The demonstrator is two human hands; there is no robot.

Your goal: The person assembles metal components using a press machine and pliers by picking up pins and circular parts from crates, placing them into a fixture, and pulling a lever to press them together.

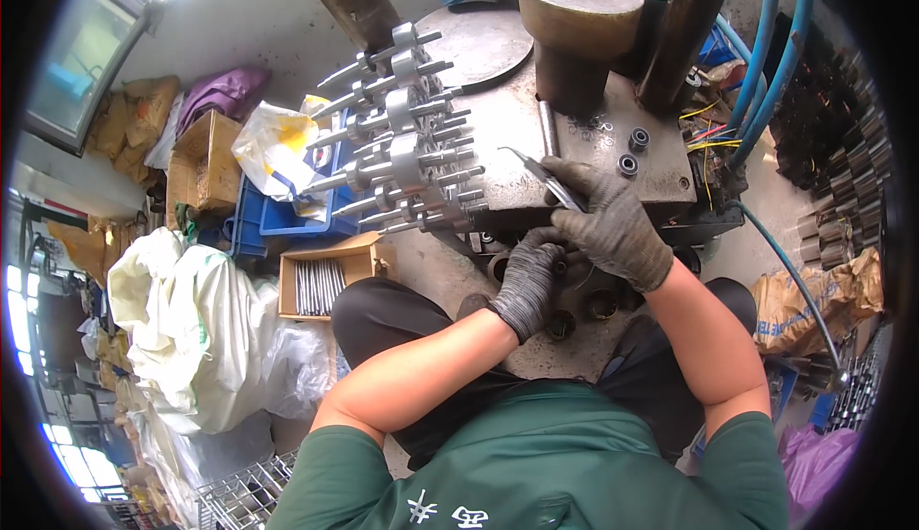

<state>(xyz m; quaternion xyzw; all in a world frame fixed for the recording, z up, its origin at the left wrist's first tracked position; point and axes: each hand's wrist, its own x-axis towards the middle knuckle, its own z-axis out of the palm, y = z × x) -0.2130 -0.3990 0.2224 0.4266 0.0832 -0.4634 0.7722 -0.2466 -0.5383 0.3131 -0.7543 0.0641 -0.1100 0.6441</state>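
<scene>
My right hand (pixel 617 228), in a grey work glove, is closed around bent-tip pliers (pixel 544 178). Their thin hooked tip points up and left, over the front of the steel plate (pixel 498 161). Just below the plate's front edge is my left hand (pixel 528 283), also gloved, with its fingers curled. Something dark and round is at those fingertips, too hidden to name. On the plate stand two small bearings (pixel 628 164) and a short metal rod (pixel 548 130). Grey rotors on shafts (pixel 407 157) are stacked in rows along the plate's left side.
A heavy steel column (pixel 579 22) rises from the plate between two dark posts. Blue hoses (pixel 773 61) and loose wires hang at the right. An open cardboard box of metal pins (pixel 321 286) and white sacks (pixel 187 324) lie left of my knee. Round parts (pixel 560 324) rest between my legs.
</scene>
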